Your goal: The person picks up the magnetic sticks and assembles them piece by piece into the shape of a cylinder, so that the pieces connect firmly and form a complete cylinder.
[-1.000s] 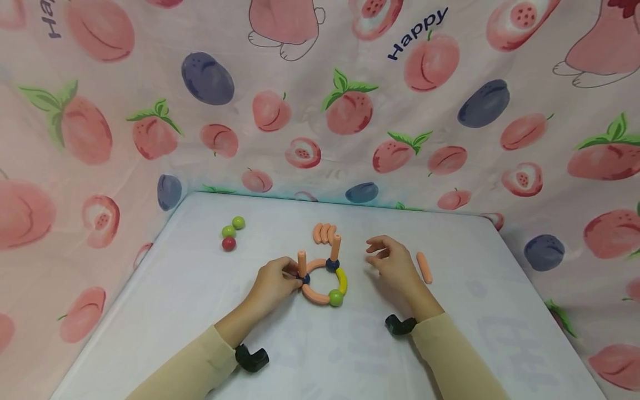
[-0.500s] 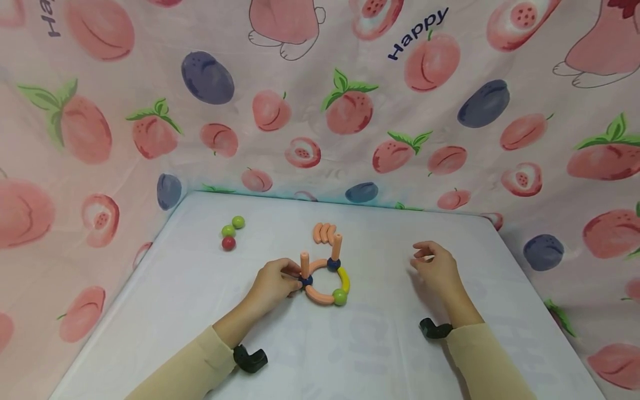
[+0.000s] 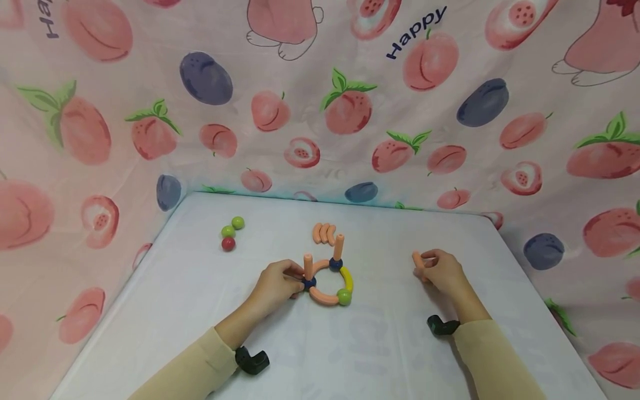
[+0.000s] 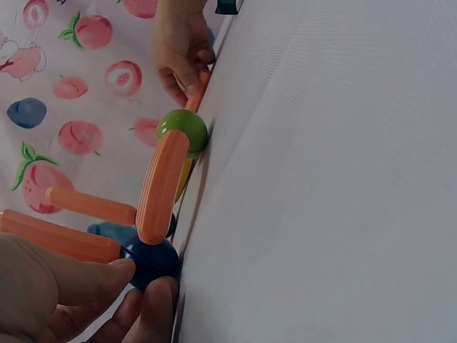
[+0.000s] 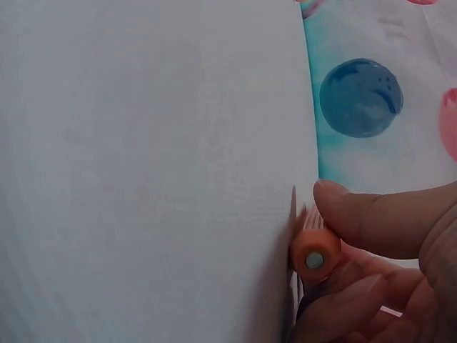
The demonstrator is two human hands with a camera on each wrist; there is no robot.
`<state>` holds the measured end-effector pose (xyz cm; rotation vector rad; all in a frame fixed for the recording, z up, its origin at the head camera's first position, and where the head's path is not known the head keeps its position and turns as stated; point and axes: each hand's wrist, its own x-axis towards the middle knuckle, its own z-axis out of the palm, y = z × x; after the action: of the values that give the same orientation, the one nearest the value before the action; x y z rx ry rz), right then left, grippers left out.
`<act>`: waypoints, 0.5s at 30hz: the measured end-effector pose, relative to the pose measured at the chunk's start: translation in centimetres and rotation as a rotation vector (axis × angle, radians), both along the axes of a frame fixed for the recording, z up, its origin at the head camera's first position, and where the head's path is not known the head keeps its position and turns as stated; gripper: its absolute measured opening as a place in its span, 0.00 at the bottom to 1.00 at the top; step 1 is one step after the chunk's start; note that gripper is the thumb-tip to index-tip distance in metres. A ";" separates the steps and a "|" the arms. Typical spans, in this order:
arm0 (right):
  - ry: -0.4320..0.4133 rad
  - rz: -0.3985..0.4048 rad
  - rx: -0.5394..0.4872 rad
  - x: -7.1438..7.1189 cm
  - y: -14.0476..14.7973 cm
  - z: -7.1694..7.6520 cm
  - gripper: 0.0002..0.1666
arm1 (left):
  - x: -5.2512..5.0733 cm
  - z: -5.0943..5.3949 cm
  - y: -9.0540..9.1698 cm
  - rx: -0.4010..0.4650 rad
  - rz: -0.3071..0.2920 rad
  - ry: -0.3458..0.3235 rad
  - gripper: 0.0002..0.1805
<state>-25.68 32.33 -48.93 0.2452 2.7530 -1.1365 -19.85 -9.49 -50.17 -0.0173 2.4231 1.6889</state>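
Note:
My left hand (image 3: 276,283) pinches a dark blue ball (image 4: 151,263) at the left corner of a ring of toy rods and balls lying on the table. The ring has orange curved rods (image 3: 324,298), a yellow curved rod (image 3: 347,279), a green ball (image 3: 344,296) and a second blue ball (image 3: 336,264). A straight orange rod stands upright on each blue ball. Off to the right, my right hand (image 3: 442,272) pinches a loose straight orange rod (image 5: 315,256) between thumb and fingers, at the tabletop. The right wrist view shows that rod's round end with a metal-like centre.
Behind the ring lie several orange curved rods (image 3: 324,233) side by side. Two green balls (image 3: 228,231) and a red ball (image 3: 228,244) lie in a row at the back left. A fruit-patterned cloth (image 3: 300,111) hangs behind the white table (image 3: 380,355).
My right hand has moved right, away from the ring, and now grips the loose orange rod. The ring and my left hand on it have shifted slightly right.

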 end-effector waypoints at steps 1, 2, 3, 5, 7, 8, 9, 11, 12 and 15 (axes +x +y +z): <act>-0.008 0.014 0.008 0.0 0.0 0.0 0.34 | 0.0 0.0 0.0 0.004 0.000 0.000 0.13; -0.016 0.028 0.013 0.0 -0.1 0.0 0.34 | 0.0 0.0 0.1 0.008 -0.001 -0.001 0.13; -0.021 0.042 0.022 0.0 -0.3 0.0 0.33 | 0.0 0.0 0.1 0.011 -0.002 -0.001 0.13; -0.021 0.066 0.030 0.1 -0.6 0.1 0.32 | 0.1 0.1 0.2 0.018 -0.005 -0.001 0.13; -0.016 0.085 0.028 0.2 -1.1 0.2 0.31 | 0.1 0.1 0.2 0.021 -0.008 0.000 0.13; -0.009 0.096 0.026 0.2 -1.4 0.2 0.31 | 0.1 0.1 0.3 0.022 -0.009 -0.001 0.13; 0.000 0.106 0.019 0.3 -1.7 0.2 0.31 | 0.2 0.1 0.3 0.023 -0.011 -0.002 0.13; 0.030 0.122 -0.008 0.5 -2.3 0.3 0.29 | 0.2 0.1 0.3 0.024 -0.016 -0.002 0.13; 0.050 0.135 -0.032 0.6 -2.6 0.3 0.28 | 0.2 0.1 0.4 0.022 -0.019 0.000 0.13; 0.097 0.170 -0.149 1.0 -3.6 0.3 0.25 | 0.3 0.2 0.5 0.019 -0.026 0.000 0.13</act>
<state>-24.66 28.68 -48.60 -0.0624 2.6903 -1.3296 -19.54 -9.01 -50.00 0.0162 2.3967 1.7005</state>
